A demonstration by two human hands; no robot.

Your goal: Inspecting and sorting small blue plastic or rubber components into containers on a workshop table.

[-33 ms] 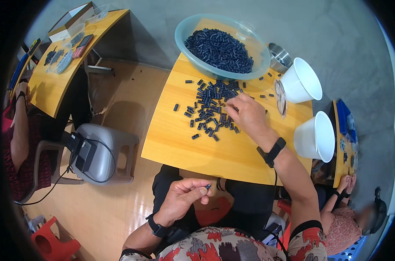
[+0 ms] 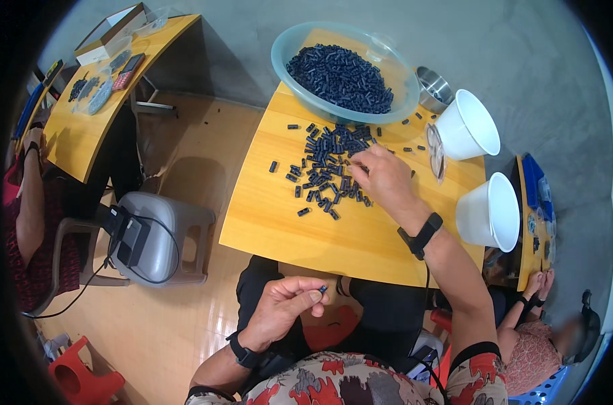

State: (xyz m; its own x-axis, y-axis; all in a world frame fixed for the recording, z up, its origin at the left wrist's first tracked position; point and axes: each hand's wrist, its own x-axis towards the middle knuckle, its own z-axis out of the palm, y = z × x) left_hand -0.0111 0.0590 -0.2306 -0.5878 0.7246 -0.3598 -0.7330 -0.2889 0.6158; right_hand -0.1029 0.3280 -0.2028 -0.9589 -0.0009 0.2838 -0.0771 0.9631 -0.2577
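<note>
Nothing has shifted: right hand [image 2: 387,177] still rakes, fingers curled, the small black plastic cylinders [image 2: 330,167] mid yellow wooden table [image 2: 273,223], left hand [image 2: 283,307] pinching 1 piece below its near edge.

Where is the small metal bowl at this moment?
In the head view, the small metal bowl stands at the far right of the wooden table, between the large clear bowl and the upper white cup.

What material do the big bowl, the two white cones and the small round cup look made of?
Big pale blue bowl: translucent plastic, since the table shows through its wall. Two white cones: probably matte plastic or paper. Small round cup: metal, with shiny grey reflections.
</note>
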